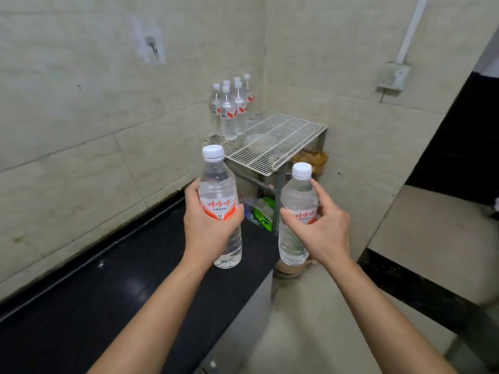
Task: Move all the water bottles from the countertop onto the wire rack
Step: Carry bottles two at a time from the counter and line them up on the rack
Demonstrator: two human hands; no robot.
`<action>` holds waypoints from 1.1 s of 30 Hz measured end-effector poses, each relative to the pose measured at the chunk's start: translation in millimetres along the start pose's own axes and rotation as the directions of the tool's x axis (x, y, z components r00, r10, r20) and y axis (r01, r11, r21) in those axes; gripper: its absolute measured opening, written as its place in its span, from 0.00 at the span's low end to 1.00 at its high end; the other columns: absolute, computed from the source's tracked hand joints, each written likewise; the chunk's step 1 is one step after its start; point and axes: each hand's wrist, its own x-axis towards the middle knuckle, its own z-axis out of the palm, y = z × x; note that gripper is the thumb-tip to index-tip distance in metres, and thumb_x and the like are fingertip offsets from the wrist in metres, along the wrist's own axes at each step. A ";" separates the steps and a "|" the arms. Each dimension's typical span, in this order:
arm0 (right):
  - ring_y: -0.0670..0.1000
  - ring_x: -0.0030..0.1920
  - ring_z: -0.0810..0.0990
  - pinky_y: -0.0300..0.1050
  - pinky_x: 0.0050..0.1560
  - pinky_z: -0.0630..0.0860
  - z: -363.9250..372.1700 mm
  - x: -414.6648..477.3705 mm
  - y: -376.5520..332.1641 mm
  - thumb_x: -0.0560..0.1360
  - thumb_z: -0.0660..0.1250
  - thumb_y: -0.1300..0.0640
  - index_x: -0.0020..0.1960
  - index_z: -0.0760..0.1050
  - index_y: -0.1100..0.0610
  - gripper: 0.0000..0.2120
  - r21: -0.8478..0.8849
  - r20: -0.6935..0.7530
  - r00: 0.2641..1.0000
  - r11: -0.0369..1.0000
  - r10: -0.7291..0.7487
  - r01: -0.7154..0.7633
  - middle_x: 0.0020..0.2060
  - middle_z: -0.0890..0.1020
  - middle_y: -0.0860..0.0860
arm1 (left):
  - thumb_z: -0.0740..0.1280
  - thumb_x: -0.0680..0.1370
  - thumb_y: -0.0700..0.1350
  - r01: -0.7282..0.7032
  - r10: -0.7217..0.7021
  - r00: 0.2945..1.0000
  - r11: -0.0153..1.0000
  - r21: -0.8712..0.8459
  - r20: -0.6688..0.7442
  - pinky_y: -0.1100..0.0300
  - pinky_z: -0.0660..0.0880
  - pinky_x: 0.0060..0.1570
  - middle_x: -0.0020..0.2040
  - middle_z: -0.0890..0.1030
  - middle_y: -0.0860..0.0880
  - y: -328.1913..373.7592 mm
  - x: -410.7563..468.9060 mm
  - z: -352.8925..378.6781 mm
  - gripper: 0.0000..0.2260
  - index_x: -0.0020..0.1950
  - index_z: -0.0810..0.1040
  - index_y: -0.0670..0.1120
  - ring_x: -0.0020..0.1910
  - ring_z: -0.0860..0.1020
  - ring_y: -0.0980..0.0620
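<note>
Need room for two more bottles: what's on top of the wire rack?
Six capped water bottles stand clustered at the back-left corner of the wire rack; bare wire shows elsewhere. The bottle in the left hand covers the near-left corner, so that spot can't be checked.

Beneath the wire rack (283, 139), packets (263, 214) lie blurred, half hidden.

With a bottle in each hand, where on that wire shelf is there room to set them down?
The wire rack is bare across its front and right side, from the near edge toward the right-hand wall. Its back left corner is crowded: a cluster of bottles stands by the left wall. The dark countertop by the left hand also shows bare.
</note>
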 end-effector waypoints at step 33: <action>0.43 0.50 0.84 0.53 0.55 0.83 58.9 571.1 179.2 0.63 0.79 0.37 0.69 0.74 0.42 0.36 0.098 0.194 0.966 0.983 -0.174 0.157 0.51 0.82 0.36 | 0.70 0.71 0.69 -0.004 -0.013 0.984 0.996 -0.092 -0.178 0.45 0.73 0.68 0.69 0.75 0.52 -38.5 412.7 385.3 0.36 0.74 0.66 0.56 0.68 0.75 0.53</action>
